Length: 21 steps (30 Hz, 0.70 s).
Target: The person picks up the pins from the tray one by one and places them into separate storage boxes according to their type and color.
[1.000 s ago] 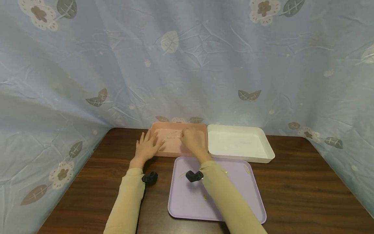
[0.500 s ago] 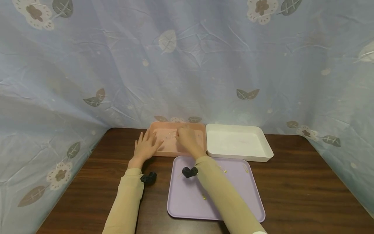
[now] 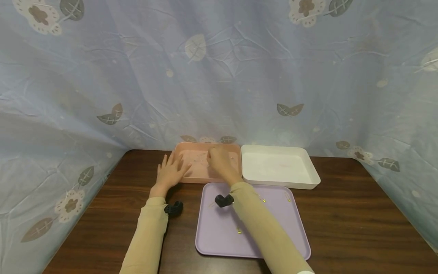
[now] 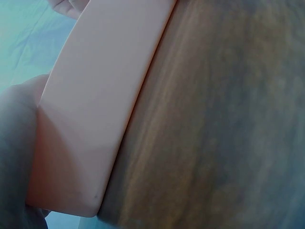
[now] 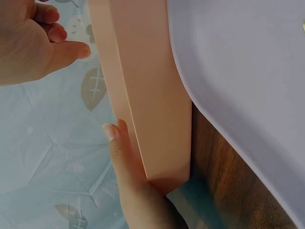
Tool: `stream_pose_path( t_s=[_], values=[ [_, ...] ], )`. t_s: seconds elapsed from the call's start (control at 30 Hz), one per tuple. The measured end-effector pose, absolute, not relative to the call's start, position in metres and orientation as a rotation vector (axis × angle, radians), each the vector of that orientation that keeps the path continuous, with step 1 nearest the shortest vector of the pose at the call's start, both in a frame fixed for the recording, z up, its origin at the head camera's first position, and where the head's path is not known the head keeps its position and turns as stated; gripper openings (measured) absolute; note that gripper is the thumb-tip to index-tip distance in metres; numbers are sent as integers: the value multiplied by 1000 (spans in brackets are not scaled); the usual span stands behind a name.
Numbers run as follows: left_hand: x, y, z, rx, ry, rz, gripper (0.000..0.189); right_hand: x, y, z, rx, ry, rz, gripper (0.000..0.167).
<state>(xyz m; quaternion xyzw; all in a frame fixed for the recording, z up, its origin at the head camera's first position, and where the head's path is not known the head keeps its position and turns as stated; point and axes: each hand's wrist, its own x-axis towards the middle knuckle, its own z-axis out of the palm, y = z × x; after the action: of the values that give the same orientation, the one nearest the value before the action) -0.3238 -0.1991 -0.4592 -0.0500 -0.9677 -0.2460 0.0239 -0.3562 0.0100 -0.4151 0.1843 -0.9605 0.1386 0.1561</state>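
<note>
My left hand lies at the left end of the pink tray, fingers spread and straight, thumb reaching over the rim. In the right wrist view that left thumb shows against the inner wall. My right hand is over the middle of the pink tray with its fingers curled. Its thumb stands out in the right wrist view; I cannot tell whether anything is between the fingertips. Just left of this hand, several small silvery pins lie on the tray floor.
A white tray stands right beside the pink one. In front is a flat lilac tray with gold safety pins scattered on it, partly under the right forearm. A patterned curtain hangs behind the brown wooden table.
My right hand has shifted slightly over the pink tray, staying low. The thin pins by its fingertips now show as separate bright specks. My left hand keeps its place on the tray's end.
</note>
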Motion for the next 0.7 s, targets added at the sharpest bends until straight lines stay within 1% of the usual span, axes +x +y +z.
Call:
stream_pose_path(
  t_s=[0.1,0.37,0.53,0.7],
  values=[
    [-324,-199,-460,-156,-2993,-761,79,-355,14,-414,531,-2754,421,13],
    [-325,-201,-461,-161,-2993,-768,80,-347,31,-407,516,-2707,390,7],
    [-325,-201,-462,-167,-2985,-777,78,-344,43,-404,551,-2556,300,7],
    [-326,-201,-462,-166,-2988,-775,78,-338,54,-395,532,-2643,361,7]
  ],
)
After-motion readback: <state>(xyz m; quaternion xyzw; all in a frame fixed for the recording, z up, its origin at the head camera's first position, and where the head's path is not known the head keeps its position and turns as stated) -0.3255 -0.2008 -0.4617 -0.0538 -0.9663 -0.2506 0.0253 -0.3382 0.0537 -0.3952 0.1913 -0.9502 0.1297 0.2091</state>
